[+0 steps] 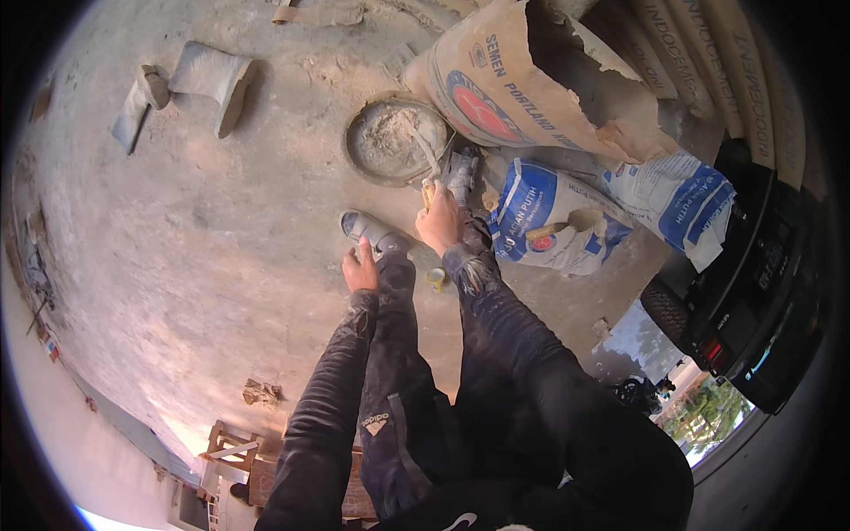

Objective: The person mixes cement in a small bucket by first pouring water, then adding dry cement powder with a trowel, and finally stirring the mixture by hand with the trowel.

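Observation:
My right hand [439, 224] grips the wooden handle [429, 192] of a mortar-coated tool, probably a trowel. Its long, pale-crusted end [423, 147] reaches over the rim into a round bucket [352, 162]. Inside the bucket lies wet, lumpy grey cement mix [385, 133]. My left hand [360, 271] hangs empty above my left shoe [365, 229], with its fingers apart. Between my feet, a small yellow-rimmed cup or tin [435, 277] stands on the floor. My right shoe [463, 169] is dusty and stands close to the bucket.
A torn-open paper cement sack [505, 93] stands against the bucket. Blue-and-white mortar bags [551, 206] lie at right, one bearing a wooden-handled trowel [564, 226]. Stacked sacks [697, 60] and a black vehicle [744, 285] lie beyond. Rubber boots [209, 79] rest at upper left.

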Demonstrator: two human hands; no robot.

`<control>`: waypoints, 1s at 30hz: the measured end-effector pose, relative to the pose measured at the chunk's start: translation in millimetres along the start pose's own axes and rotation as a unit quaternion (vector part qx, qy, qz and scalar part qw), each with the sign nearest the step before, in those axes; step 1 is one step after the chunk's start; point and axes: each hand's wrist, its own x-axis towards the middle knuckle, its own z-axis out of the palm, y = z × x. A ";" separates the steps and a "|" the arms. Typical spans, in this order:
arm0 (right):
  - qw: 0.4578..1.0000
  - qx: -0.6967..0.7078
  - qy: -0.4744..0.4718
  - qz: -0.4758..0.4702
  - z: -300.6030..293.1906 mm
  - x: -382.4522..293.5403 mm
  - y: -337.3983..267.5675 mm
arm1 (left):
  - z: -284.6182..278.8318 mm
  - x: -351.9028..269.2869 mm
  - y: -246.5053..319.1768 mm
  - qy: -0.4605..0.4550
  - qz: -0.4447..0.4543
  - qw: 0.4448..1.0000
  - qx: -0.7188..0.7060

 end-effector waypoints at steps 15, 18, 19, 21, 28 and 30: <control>0.994 0.013 -0.048 0.101 -4.7 -11.5 2.2 | 44.8 31.8 158.6 -0.518 -0.122 0.832 -0.160; 0.996 0.065 -0.035 0.054 -19.9 -16.0 -8.8 | 28.3 53.0 101.6 -0.341 -0.118 0.922 -0.141; 0.997 0.065 -0.033 0.032 -41.7 -19.5 -1.5 | 22.3 53.8 82.1 -0.295 -0.082 0.946 -0.103; 0.998 0.052 -0.014 0.009 -104.3 -33.7 21.0 | 16.8 40.4 55.9 -0.251 -0.003 0.968 -0.026; 0.986 0.068 0.147 -0.029 -240.8 -97.8 48.0 | -109.8 91.6 -123.0 -0.235 -0.011 0.954 0.186; 0.983 0.070 0.164 0.041 -249.7 -145.8 69.6 | -129.9 55.3 -120.3 -0.295 -0.087 0.929 0.206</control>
